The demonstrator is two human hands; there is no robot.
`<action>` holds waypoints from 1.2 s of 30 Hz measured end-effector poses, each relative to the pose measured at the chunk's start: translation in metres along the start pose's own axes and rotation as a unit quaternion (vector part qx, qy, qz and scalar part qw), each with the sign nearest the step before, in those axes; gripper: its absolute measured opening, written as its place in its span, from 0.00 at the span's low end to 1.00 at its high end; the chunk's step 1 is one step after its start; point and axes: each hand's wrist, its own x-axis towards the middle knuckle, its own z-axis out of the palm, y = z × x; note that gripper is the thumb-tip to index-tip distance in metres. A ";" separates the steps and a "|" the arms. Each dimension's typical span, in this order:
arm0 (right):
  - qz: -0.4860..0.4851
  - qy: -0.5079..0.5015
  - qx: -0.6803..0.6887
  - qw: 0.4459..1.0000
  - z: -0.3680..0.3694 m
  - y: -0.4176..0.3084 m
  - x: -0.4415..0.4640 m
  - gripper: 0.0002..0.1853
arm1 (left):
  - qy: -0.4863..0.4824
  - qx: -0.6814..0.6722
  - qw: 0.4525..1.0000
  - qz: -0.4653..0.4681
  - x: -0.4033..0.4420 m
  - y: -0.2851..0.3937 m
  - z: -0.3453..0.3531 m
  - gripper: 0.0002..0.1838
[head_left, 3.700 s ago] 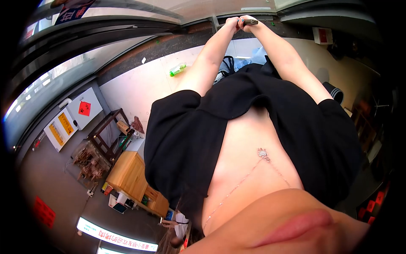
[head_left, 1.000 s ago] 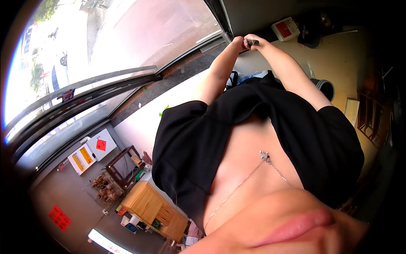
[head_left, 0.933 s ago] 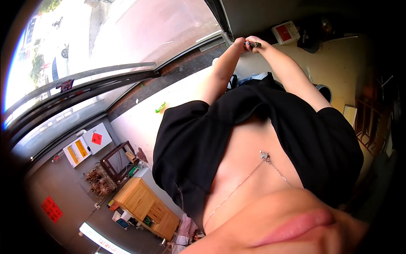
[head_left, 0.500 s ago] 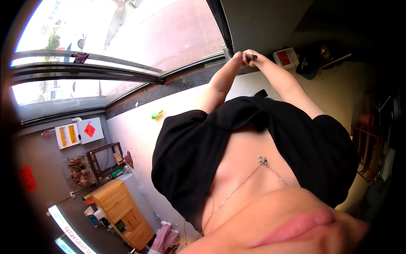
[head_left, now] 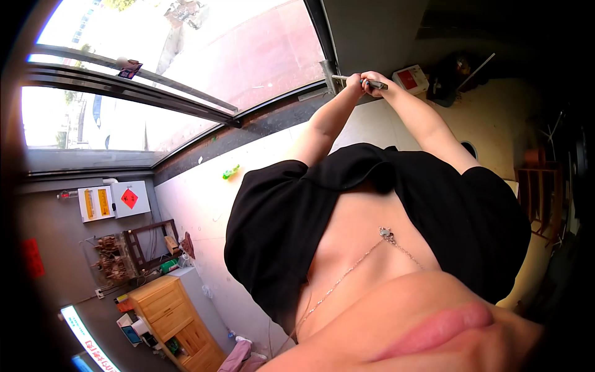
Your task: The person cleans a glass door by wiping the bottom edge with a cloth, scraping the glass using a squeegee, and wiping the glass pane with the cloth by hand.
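A scraper-like tool [head_left: 381, 85] with a dark handle, thin rod and flat grey head is held out at arm's length. My right hand [head_left: 374, 88] is closed around its handle, whose end sticks out on the right. My left hand [head_left: 354, 82] is closed close beside it, nearer the head; its fingers are partly hidden. The flat head is at the lower edge of the window glass [head_left: 266, 49], beside the dark frame [head_left: 319, 31]. Whether it touches the glass or frame, I cannot tell.
A white and red box [head_left: 411, 80] lies to the right, near dark clutter. Left are a crossing window bar [head_left: 186, 102], a wall box with a red diamond paper [head_left: 129, 198] and a wooden cabinet [head_left: 173, 310]. A small green object [head_left: 231, 172] is on the white surface.
Both hands have shifted slightly right with the tool. Its rod and flat grey head now show more clearly by the window frame. The view has tilted a little.
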 end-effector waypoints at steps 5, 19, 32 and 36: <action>-0.030 0.002 -0.060 0.998 -0.007 0.024 -0.035 0.10 | -0.010 -0.048 0.997 0.065 0.000 -0.033 -0.004 0.08; -0.172 -0.068 -0.230 0.955 -0.102 0.098 -0.146 0.03 | 0.024 0.070 0.955 0.286 -0.111 -0.158 0.024 0.06; -0.379 -0.185 -0.218 0.880 -0.163 0.165 -0.202 0.21 | 0.025 0.240 0.806 0.541 -0.192 -0.224 0.031 0.10; -0.372 -0.176 -0.188 0.892 -0.162 0.169 -0.198 0.20 | 0.033 0.293 0.795 0.530 -0.193 -0.222 0.028 0.09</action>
